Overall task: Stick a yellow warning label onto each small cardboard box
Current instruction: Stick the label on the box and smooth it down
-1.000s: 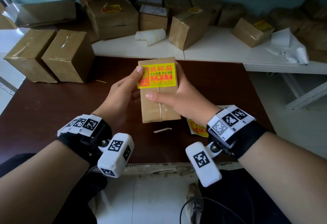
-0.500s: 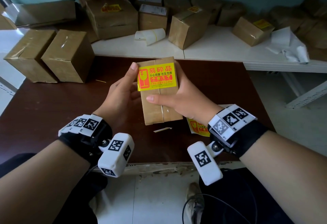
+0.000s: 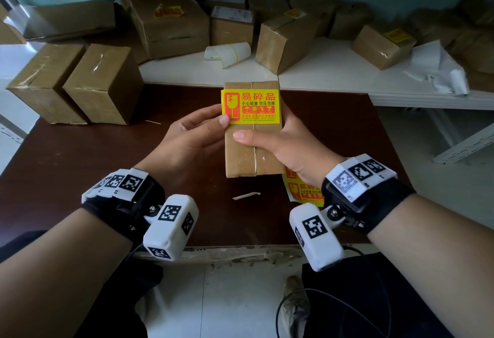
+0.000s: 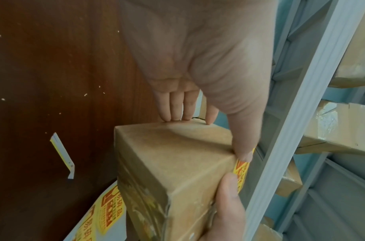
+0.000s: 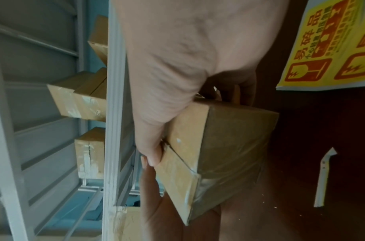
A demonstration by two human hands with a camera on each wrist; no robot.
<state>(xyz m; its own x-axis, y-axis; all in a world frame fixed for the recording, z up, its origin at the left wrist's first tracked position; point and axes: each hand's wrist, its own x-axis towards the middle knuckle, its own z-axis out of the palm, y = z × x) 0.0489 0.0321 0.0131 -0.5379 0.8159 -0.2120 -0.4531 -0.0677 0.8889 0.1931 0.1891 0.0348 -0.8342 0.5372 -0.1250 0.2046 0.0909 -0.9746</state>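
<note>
A small cardboard box (image 3: pixel 252 150) is held up over the brown table (image 3: pixel 80 166) in both hands. A yellow warning label (image 3: pixel 251 106) lies across the far half of its top face. My left hand (image 3: pixel 211 126) grips the box from the left, with the thumb pressing the label's near left corner and the fingers (image 4: pixel 177 107) behind the box. My right hand (image 3: pixel 267 140) holds it from the right, thumb laid across the taped seam. In the left wrist view only the label's edge (image 4: pixel 241 172) shows on the box (image 4: pixel 173 163). The right wrist view shows the box (image 5: pixel 229 146) end-on.
A sheet of yellow labels (image 3: pixel 302 190) lies on the table under my right wrist, a peeled backing strip (image 3: pixel 246 195) beside it. Two plain boxes (image 3: pixel 77 84) stand at the left. Several boxes, a curled white liner (image 3: pixel 227 52) and crumpled paper (image 3: pixel 438 70) sit on the white shelf (image 3: pixel 334 70) behind.
My left thumb has slid from the label's far left corner down to its near left corner. The box has turned slightly, so it now lies squarer to me.
</note>
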